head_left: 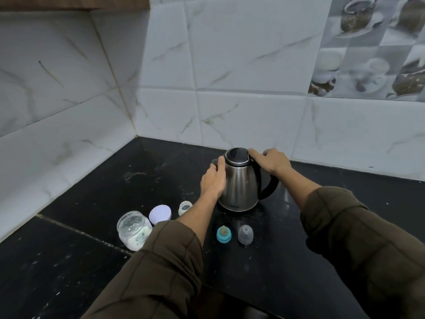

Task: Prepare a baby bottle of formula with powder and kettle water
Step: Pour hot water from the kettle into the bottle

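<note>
Our left hand (212, 180) lies open against the spout side of the steel kettle (240, 183), fingers straight along its wall, while our right hand (270, 161) rests open over the top of the black handle (269, 189), fingers stretched out to touch the closed kettle lid (236, 155). The kettle stands upright on the black counter (264, 272) near its back edge, right of the back corner. Nearer the front edge stand the open powder jar (134, 230), its lilac cover (160, 214), the baby bottle (185, 207) partly behind our left forearm, the teal teat ring (223, 234) and the clear cap (245, 234).
</note>
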`<state>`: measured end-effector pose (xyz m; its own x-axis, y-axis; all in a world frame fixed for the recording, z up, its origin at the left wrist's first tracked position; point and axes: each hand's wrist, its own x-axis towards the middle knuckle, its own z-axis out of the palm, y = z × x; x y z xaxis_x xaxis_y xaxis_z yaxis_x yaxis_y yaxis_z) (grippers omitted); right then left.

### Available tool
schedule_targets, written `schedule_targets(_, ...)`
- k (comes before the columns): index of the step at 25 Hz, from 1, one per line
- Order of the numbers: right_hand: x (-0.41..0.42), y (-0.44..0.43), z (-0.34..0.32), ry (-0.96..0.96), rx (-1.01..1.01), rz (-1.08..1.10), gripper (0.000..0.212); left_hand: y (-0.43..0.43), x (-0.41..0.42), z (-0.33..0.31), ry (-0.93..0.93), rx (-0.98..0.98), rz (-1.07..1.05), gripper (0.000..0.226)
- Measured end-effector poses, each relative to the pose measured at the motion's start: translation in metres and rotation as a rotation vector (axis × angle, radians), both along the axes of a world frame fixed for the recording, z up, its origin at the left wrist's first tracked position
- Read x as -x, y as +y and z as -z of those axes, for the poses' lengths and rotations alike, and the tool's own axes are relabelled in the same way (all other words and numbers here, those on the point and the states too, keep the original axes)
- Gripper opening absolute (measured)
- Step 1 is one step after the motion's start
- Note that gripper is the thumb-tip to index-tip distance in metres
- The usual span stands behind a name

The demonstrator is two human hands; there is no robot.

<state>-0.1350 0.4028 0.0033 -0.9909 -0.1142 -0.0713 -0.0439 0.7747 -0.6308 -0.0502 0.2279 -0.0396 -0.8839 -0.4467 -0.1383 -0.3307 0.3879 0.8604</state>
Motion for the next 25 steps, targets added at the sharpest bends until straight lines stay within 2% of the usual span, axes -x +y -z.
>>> schedule_targets(8,-0.009,-0.002,0.023,0.123,0.242,0.151,0.070,-0.003,-0.002,-0.001,-0.032,0.018,-0.022,0.060)
schedule_targets(11,-0.013,-0.013,0.025,0.168,0.272,0.237,0.066,-0.018,-0.015,-0.011,-0.037,0.038,-0.038,0.061)
schedule_targets(14,-0.015,-0.028,0.014,0.217,0.259,0.217,0.066,-0.042,-0.034,-0.014,-0.038,0.073,-0.073,0.063)
schedule_targets(20,-0.018,-0.058,-0.031,0.323,0.220,0.074,0.056,-0.093,-0.074,-0.006,-0.028,0.127,-0.114,0.085)
schedule_targets(25,-0.029,-0.085,-0.054,0.396,0.068,-0.044,0.051,-0.104,-0.096,0.014,-0.147,0.117,-0.040,0.105)
